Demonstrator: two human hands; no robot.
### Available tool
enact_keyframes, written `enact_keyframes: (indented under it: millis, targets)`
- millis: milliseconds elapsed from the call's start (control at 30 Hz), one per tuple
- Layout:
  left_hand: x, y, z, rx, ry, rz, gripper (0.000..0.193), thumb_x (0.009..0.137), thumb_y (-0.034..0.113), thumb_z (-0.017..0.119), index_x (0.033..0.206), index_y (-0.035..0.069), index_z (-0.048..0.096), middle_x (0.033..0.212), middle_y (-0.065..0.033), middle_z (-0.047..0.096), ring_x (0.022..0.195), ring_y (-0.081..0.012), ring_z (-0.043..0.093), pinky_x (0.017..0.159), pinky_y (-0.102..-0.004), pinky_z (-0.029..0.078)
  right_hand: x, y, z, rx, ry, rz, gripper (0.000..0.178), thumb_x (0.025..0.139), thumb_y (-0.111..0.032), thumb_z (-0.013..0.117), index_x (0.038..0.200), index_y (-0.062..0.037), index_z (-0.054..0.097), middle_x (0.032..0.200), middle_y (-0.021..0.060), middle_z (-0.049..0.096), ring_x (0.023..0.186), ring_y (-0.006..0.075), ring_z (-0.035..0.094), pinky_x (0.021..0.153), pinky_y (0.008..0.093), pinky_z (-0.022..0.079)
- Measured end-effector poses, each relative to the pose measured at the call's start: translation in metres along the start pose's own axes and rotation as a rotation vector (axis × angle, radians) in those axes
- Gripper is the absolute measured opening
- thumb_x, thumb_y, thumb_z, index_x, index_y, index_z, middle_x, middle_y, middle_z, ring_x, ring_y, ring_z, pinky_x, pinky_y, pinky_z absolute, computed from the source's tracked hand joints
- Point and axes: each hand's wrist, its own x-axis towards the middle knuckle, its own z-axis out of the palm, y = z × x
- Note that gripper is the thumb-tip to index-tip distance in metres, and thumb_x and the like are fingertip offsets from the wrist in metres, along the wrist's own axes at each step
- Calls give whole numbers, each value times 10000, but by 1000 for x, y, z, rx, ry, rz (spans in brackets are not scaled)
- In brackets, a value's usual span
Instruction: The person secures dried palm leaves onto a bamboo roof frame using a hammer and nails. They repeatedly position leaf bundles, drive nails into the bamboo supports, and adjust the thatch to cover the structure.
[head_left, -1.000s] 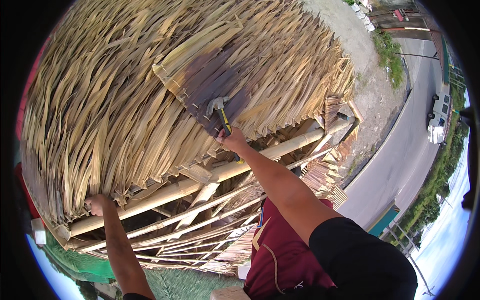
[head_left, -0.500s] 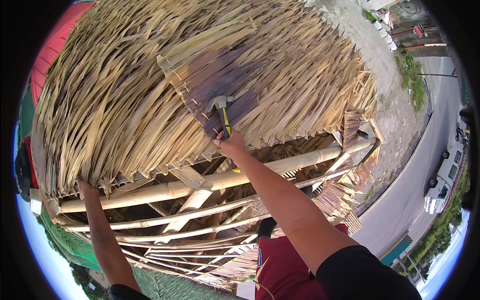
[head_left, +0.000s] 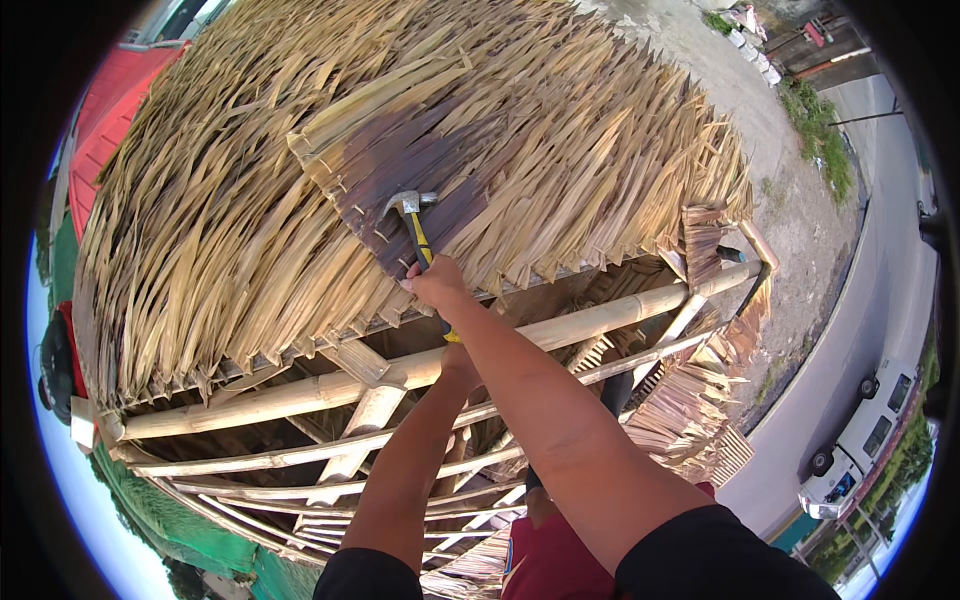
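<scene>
My right hand (head_left: 440, 284) is closed around the handle of a claw hammer (head_left: 418, 236) with a yellow and black grip. The hammer's metal head lies over a dark brown thatch panel (head_left: 370, 160), stitched along its edge, on the dry leaf roof. My left hand (head_left: 460, 366) is just below, close to the lower end of the handle and partly behind my right forearm. Its fingers are hidden, so whether it touches the hammer is unclear. Under the thatch edge runs a thick bamboo pole (head_left: 270, 398).
Thinner bamboo strips (head_left: 300, 455) cross the open frame below the pole. Someone in dark red clothing (head_left: 555, 560) is beneath, at the lower middle. Red roofing (head_left: 125, 105) stands at the left. On the right, a white van (head_left: 862, 435) is beside the grey road (head_left: 830, 330).
My left hand has left the thatch edge at the far left and come across to the hammer's lower end. The view has shifted slightly; my right hand still grips the hammer.
</scene>
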Motion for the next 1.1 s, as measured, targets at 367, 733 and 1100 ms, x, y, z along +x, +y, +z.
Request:
enact_keyframes:
  millis: [367, 733, 1100]
  targets:
    - [-26, 49, 92, 2413, 187, 276, 701, 713, 400, 719, 1281, 59, 489, 947, -164, 711, 870, -338, 704, 773, -447, 560, -98, 12, -238, 225, 65, -197, 213, 772, -36, 778, 828, -31, 573, 709, 35, 616, 649, 137, 599, 610, 311, 489]
    - [-29, 46, 87, 2446, 262, 290, 626, 668, 385, 770, 1122, 55, 492, 1022, -167, 655, 938, -349, 677, 782, -460, 557, -169, 139, -498, 280, 854, -16, 198, 777, -46, 780, 817, -36, 586, 691, 11, 565, 625, 109, 512, 589, 297, 431]
    - [-18, 11, 92, 2466, 234, 349, 676, 668, 440, 771, 1122, 16, 501, 1040, -209, 645, 929, -380, 669, 805, -473, 552, -116, 252, -571, 535, 701, -159, 174, 809, 21, 721, 875, -1, 562, 726, 63, 610, 611, 143, 613, 572, 285, 532]
